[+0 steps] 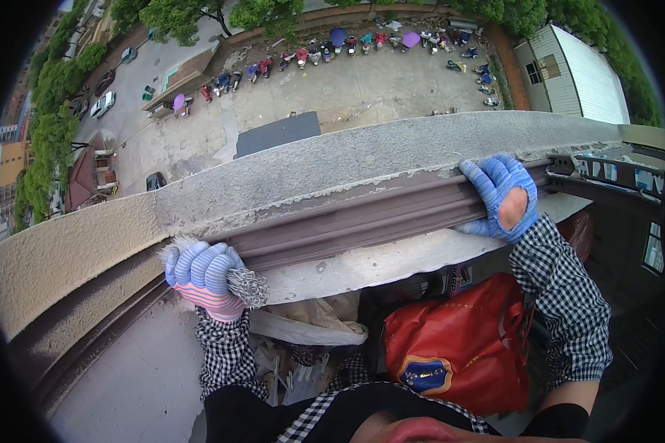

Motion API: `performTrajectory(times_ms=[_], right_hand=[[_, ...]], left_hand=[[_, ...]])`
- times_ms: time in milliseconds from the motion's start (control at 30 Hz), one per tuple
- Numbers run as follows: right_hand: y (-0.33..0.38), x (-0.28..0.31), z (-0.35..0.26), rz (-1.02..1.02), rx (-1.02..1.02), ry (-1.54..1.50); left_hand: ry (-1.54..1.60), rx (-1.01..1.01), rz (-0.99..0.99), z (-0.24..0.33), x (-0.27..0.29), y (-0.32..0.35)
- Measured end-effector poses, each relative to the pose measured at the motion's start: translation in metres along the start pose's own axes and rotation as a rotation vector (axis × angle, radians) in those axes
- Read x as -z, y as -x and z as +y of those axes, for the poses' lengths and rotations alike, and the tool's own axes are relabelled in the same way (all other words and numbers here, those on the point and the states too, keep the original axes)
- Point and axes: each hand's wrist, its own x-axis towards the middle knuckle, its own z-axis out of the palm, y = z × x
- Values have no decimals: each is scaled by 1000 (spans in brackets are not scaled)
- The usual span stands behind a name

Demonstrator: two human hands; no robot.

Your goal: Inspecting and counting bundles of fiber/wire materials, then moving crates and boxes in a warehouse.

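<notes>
My left hand (205, 275), in a blue and pink striped knit glove, is closed around a bundle of thin metal wires (250, 288). Looped ends stick out on its right side and loose, fanned ends on its left. That fist rests at the inner edge of a brown metal window frame (347, 223). Farther right, my right hand (501, 198) wears a blue striped glove with a hole on its back. Its fingers reach over the frame and its thumb lies on the near side, gripping the rail.
Beyond the frame runs a rough concrete ledge (391, 142), with a long drop to a yard (288, 100) of parked scooters. Below my arms lie a red bag (458, 343) and a pale sack (325, 317). At the right is a dark metal frame part (606, 177).
</notes>
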Motion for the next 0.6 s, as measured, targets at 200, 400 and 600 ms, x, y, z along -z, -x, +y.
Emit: performTrajectory(times_ms=[200,400,600], right_hand=[[-1,0,-1,11,-4,4],[-2,0,-1,41,6,-6],[-2,1,-3,36,4,0]], left_hand=[[-9,0,22,-1,-2,1],[-22,7,28,0,-1,-1],[-18,8,27,0,-1,-1]])
